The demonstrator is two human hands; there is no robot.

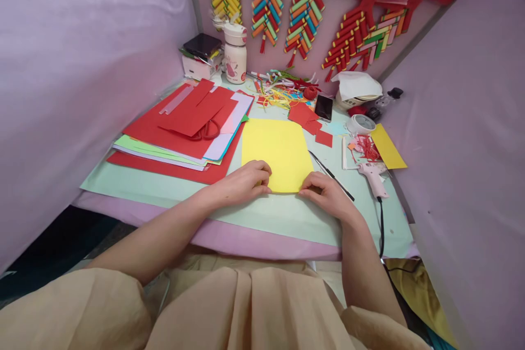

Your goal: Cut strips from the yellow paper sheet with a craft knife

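Observation:
A sheet of yellow paper (276, 147) lies in front of me on the pale green table cover (303, 224). At its near left corner, my left hand (250, 179) pinches the edge between thumb and curled fingers. My right hand (322, 191) grips the near right corner in the same way. The near edge looks slightly lifted or curled between the hands. Just right of the sheet lies a thin black pen-like tool (332, 176), close to my right hand and apart from it.
Stacked coloured paper (159, 126) with red-handled scissors (209, 130) covers the left side. Behind are a white bottle (235, 60), paper scraps (283, 93) and a phone (324, 108). At right stand a tape roll (361, 123) and a corded glue gun (374, 179). Firecracker decorations (303, 24) hang behind.

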